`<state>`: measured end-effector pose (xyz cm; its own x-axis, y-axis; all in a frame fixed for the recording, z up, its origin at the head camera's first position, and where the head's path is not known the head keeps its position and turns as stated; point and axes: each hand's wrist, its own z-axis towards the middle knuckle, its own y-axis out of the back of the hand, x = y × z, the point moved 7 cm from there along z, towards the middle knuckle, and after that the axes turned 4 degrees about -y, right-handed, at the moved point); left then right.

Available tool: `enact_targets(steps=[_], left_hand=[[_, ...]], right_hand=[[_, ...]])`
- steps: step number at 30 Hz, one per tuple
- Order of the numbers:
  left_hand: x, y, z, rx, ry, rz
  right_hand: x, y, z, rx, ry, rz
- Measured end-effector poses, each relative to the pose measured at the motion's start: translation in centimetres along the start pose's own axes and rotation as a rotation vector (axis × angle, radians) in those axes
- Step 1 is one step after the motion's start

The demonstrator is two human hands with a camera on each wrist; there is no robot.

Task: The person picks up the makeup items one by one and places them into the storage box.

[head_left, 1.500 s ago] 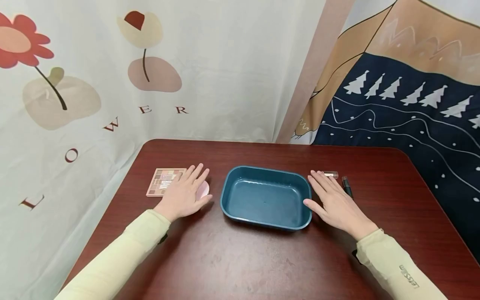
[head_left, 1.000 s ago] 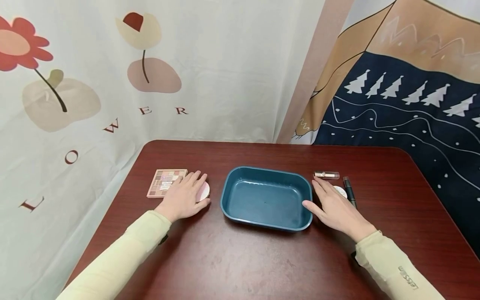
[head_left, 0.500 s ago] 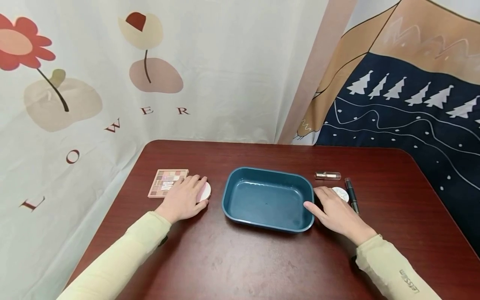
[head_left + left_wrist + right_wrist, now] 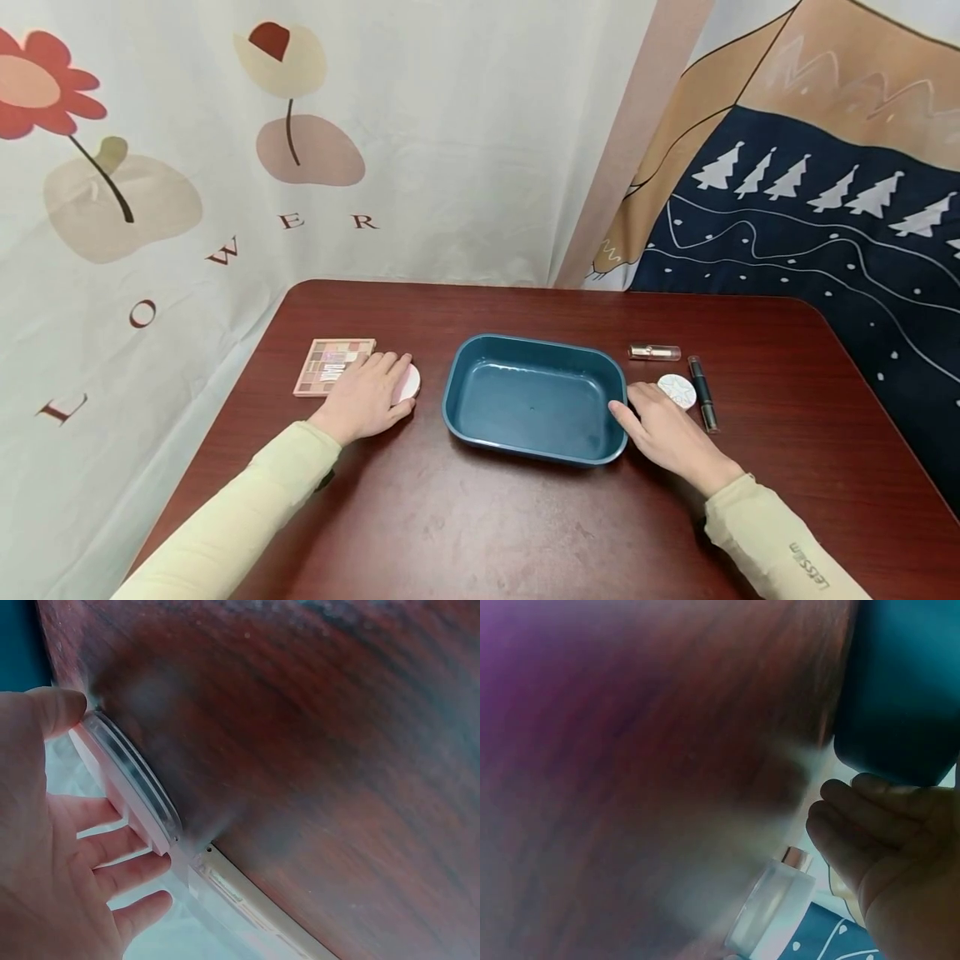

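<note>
Logging from my end, largest first: a white flower-printed curtain (image 4: pixel 450 167) hangs on the far side, a navy tree-printed cloth (image 4: pixel 795 233) far right. Dark red wooden table (image 4: pixel 495 517) under everything. Pale yellow-green sleeves, left (image 4: pixel 232 508) and right (image 4: pixel 772 529), reach in from the near side.

Blue tray (image 4: pixel 534 408) sits mid-table, long side left to right. Right hand (image 4: pixel 667 429) is at its right end, thumb over the rim, fingers outside and angled down in the right wrist view; I cannot tell if they press the rim together or merely straddle it. Left hand (image 4: pixel 363 400) is palm down, left of the tray and apart from it.

Square-celled palette (image 4: pixel 322 367) lies flat on the left, far of that hand, its right edge partly covered. Round pink compact (image 4: pixel 408 383) is under the left hand: thumb tip at the near edge, fingers over the lid. Clamped or just resting, I cannot tell.

Right of the tray, dark capped stick (image 4: pixel 702 393) points near to far. White patterned disc (image 4: pixel 677 390) lies just left of it, near the right fingers. Clear tube (image 4: pixel 654 352) with a coppery band lies crosswise, far of the disc.
</note>
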<state>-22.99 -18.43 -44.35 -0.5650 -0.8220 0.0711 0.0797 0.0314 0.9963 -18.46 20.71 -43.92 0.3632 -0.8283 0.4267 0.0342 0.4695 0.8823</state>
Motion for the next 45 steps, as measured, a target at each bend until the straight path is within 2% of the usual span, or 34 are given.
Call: enact_targets(steps=[4, 11, 17, 26, 35, 45], left_hand=[[0.1, 0.2, 0.0, -0.007, 0.0, 0.001], [0.1, 0.7, 0.1, -0.036, -0.014, 0.003], [0.1, 1.0, 0.1, -0.047, -0.018, 0.005], [-0.2, 1.7, -0.1, -0.102, -0.038, 0.007], [-0.6, 2.8, 0.0, -0.145, -0.016, -0.08], [-1.0, 4.1, -0.2, -0.197, -0.015, -0.124]], right_hand=[[0.1, 0.0, 0.0, -0.004, 0.005, 0.003], [0.1, 0.0, 0.2, 0.046, -0.038, 0.02], [0.4, 0.2, 0.3, 0.061, -0.013, 0.028], [0.6, 0.3, 0.4, 0.09, 0.008, 0.029], [0.3, 0.2, 0.3, 0.116, 0.015, 0.014], [0.5, 0.2, 0.4, 0.115, 0.047, 0.006]])
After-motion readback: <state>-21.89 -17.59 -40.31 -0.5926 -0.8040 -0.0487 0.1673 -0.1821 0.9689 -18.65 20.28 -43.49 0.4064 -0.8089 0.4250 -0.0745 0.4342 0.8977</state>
